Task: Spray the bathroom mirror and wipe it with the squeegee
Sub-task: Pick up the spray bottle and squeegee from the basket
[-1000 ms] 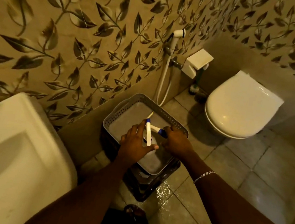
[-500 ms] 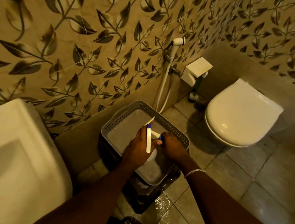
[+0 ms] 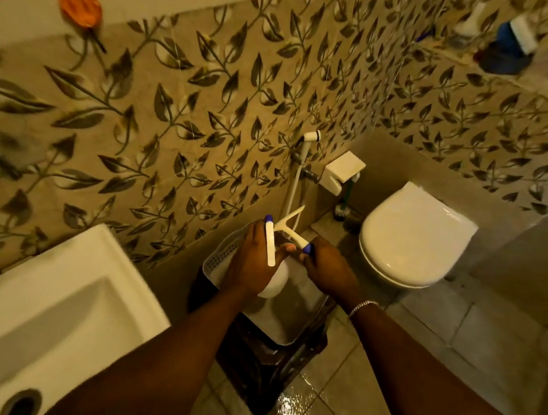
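Observation:
My left hand [image 3: 250, 261] is closed around a white spray bottle [image 3: 275, 281], whose white trigger with a blue tip [image 3: 269, 243] sticks up past my fingers. My right hand [image 3: 330, 271] grips the blue-ended handle of a white squeegee [image 3: 289, 224]; its blade points up toward the wall. Both hands hover close together just above a grey perforated basket [image 3: 221, 261]. The mirror is out of view.
The basket rests on a dark stool [image 3: 257, 360]. A white sink [image 3: 47, 300] is at lower left, a closed toilet [image 3: 413, 238] at right. A bidet sprayer [image 3: 310, 137] hangs on the leaf-patterned wall. The floor tiles [image 3: 296, 410] by the stool are wet.
Both hands have risen from the basket with the spray bottle and the squeegee. My view has tilted up, showing more of the wall.

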`<state>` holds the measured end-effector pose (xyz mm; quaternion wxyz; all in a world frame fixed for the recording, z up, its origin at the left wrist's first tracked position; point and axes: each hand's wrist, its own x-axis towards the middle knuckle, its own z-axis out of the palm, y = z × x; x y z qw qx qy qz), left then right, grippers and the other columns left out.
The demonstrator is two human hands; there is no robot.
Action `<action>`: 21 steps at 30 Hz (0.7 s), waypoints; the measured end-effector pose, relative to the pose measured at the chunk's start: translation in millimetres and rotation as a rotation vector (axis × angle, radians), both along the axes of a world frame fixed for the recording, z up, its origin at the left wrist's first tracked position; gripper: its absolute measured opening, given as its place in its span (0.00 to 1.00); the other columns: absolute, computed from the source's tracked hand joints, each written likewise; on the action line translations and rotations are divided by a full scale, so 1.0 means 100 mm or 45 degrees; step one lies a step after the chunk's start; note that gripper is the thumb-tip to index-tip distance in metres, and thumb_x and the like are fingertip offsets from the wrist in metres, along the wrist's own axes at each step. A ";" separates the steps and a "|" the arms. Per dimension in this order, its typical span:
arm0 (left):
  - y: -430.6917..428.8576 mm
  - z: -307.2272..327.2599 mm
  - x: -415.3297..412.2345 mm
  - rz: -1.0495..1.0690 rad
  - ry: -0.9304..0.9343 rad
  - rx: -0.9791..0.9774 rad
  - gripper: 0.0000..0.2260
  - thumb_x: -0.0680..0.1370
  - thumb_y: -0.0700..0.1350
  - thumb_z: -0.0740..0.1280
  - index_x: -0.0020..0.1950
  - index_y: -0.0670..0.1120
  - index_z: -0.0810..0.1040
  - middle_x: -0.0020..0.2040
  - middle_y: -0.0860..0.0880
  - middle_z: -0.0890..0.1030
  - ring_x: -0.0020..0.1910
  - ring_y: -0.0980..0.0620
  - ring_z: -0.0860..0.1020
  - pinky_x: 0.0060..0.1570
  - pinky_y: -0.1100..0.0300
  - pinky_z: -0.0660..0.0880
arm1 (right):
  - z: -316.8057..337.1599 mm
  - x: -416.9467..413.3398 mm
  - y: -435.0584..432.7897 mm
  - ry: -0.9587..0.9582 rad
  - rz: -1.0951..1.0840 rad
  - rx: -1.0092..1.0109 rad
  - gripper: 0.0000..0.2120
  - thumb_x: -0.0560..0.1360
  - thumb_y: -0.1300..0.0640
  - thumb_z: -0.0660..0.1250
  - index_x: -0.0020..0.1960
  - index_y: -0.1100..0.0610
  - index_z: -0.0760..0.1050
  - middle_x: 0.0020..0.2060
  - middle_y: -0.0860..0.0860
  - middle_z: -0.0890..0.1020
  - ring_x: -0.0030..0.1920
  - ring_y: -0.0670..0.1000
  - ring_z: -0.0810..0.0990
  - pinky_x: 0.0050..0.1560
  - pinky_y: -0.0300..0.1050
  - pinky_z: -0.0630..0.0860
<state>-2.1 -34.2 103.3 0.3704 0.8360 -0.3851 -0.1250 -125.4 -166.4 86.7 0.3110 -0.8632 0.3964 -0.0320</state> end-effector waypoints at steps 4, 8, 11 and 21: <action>0.10 0.58 0.03 0.044 -0.267 -0.058 0.35 0.77 0.66 0.66 0.68 0.38 0.73 0.63 0.37 0.75 0.60 0.38 0.77 0.56 0.43 0.79 | 0.56 -0.05 0.15 -0.101 -0.024 -0.057 0.10 0.82 0.50 0.65 0.59 0.54 0.73 0.46 0.50 0.79 0.41 0.48 0.77 0.37 0.41 0.71; 0.26 1.16 0.04 0.076 -0.407 -0.164 0.42 0.75 0.76 0.51 0.63 0.38 0.74 0.60 0.37 0.76 0.57 0.38 0.76 0.52 0.44 0.79 | 1.09 -0.10 0.35 -0.320 -0.153 -0.020 0.08 0.82 0.49 0.66 0.57 0.52 0.71 0.40 0.46 0.77 0.37 0.42 0.75 0.32 0.37 0.68; 0.38 1.57 0.05 0.053 -0.322 -0.244 0.31 0.79 0.64 0.64 0.65 0.38 0.73 0.61 0.38 0.76 0.58 0.39 0.76 0.55 0.44 0.79 | 1.52 -0.11 0.52 -0.491 -0.220 0.003 0.11 0.82 0.46 0.65 0.59 0.51 0.73 0.40 0.44 0.78 0.37 0.43 0.78 0.33 0.37 0.69; 0.80 2.87 0.11 0.140 -0.306 -0.644 0.18 0.83 0.52 0.67 0.63 0.38 0.76 0.56 0.39 0.79 0.52 0.42 0.79 0.48 0.51 0.78 | 2.72 0.05 0.93 -0.867 -0.261 -0.002 0.13 0.85 0.49 0.58 0.59 0.56 0.76 0.45 0.51 0.80 0.44 0.50 0.79 0.46 0.51 0.77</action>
